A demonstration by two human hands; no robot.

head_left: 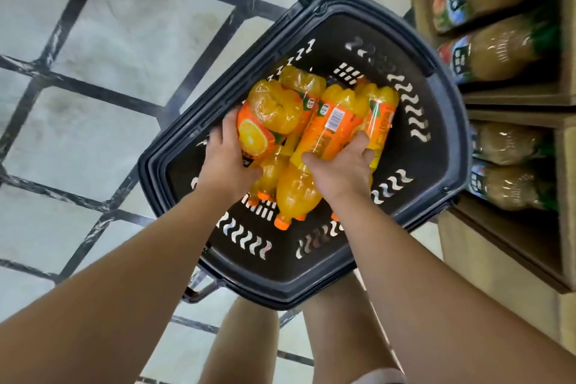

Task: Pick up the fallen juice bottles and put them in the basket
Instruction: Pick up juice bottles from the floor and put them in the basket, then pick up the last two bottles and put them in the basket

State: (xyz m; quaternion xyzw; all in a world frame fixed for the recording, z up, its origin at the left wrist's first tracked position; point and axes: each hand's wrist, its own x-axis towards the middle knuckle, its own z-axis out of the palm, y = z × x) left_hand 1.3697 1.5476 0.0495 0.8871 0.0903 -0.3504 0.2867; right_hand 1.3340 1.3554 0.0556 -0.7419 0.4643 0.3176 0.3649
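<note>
Several orange juice bottles [314,134] already lie in the dark basket [436,121] on the tiled floor [124,50], so I judge the task nearly done; no fallen bottle shows on the floor in view. Both my arms reach down into the basket. My left hand [227,159] curls its fingers round one bottle's labelled side. My right hand [343,171] grips another, fingers spread across its label. Shelves [514,103] of other bottles stand beside the basket.

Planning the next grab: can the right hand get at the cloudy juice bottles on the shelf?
Probably not yet: the right hand grips an orange bottle in the basket; the shelf bottles lie unobstructed beside it.
</note>
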